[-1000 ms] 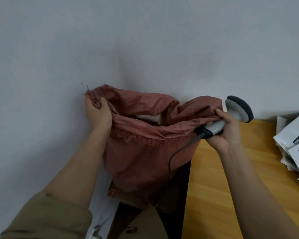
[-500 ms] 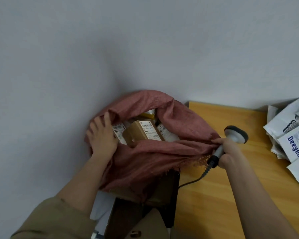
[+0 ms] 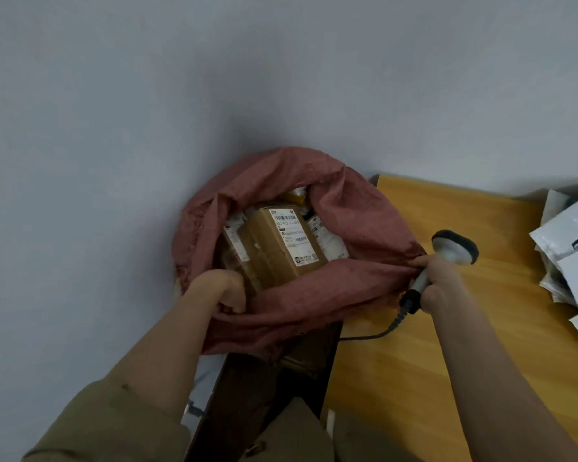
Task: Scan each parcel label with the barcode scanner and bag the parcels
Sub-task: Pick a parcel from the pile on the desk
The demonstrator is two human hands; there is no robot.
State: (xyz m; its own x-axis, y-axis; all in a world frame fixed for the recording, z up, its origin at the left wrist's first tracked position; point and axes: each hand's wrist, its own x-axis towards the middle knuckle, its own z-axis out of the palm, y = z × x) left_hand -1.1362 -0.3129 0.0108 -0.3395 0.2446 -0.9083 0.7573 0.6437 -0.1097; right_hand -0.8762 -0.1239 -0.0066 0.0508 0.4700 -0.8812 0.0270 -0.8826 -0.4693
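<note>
A dusty red woven sack (image 3: 341, 295) stands open in the corner left of the wooden table (image 3: 447, 345). Inside lie several parcels, with a brown cardboard box (image 3: 274, 248) bearing a white label on top. My left hand (image 3: 217, 291) grips the sack's near-left rim with curled fingers. My right hand (image 3: 437, 285) holds the grey barcode scanner (image 3: 447, 251) by its handle and pinches the sack's right rim against it. The scanner's black cable trails over the table edge.
White and grey mailer bags (image 3: 571, 258) are piled at the table's right end. Grey walls close the corner behind the sack. A dark chair or frame (image 3: 264, 395) stands below the sack, by the table's left edge.
The sack has been lowered and its mouth spread wide, exposing the parcels inside. My left hand shifted from the far-left rim to the near rim; my right hand dropped toward the table.
</note>
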